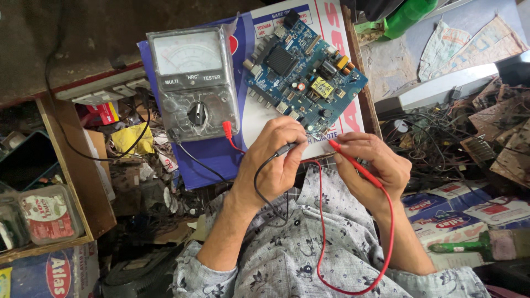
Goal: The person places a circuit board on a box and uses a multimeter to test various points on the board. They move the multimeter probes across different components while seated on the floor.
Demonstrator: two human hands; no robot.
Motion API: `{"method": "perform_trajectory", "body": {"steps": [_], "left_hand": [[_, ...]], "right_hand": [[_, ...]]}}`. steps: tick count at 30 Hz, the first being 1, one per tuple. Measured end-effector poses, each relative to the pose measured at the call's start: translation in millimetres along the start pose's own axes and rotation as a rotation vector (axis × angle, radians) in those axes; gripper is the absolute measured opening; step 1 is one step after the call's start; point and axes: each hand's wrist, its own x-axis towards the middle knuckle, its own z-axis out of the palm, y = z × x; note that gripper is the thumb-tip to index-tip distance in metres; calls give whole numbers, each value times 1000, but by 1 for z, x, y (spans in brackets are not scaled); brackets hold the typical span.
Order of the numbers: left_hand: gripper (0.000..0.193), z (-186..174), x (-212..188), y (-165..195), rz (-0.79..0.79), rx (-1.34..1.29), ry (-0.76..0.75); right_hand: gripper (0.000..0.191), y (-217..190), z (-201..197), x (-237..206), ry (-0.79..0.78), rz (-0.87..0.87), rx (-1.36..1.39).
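Risk: both probe tips land close together at the near edge of the blue circuit board point(301, 69); a small slip could bridge adjacent pins and short them. The board lies loose on the printed carton point(259, 118), so pressure may shift it. Left hand point(276, 157) pinches the black probe point(286, 148), fingers clamped on it, wrist bent inward. Right hand point(375, 163) grips the red probe point(353, 163) pen-style, tip pointing left. Analog multimeter point(193, 83) sits left of the board, leads trailing over the lap.
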Motion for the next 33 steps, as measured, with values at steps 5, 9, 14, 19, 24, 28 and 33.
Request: {"method": "perform_trajectory", "body": {"steps": [5, 9, 14, 19, 24, 28, 33], "left_hand": [[27, 1, 0, 1, -43, -29, -4], [28, 2, 0, 2, -26, -21, 5], [28, 2, 1, 0, 59, 12, 26], [30, 1, 1, 1, 3, -21, 16], [31, 2, 2, 2, -22, -35, 19], [30, 2, 1, 1, -23, -31, 20], [30, 5, 2, -2, 74, 12, 52]], "right_hand": [[16, -14, 1, 2, -27, 34, -56], [13, -17, 6, 2, 7, 40, -68], [12, -15, 5, 2, -11, 61, -107], [12, -15, 4, 2, -29, 73, -112], [12, -17, 4, 5, -32, 68, -115], [12, -18, 3, 6, -46, 75, -119], [11, -21, 1, 9, -72, 93, -105]]}}
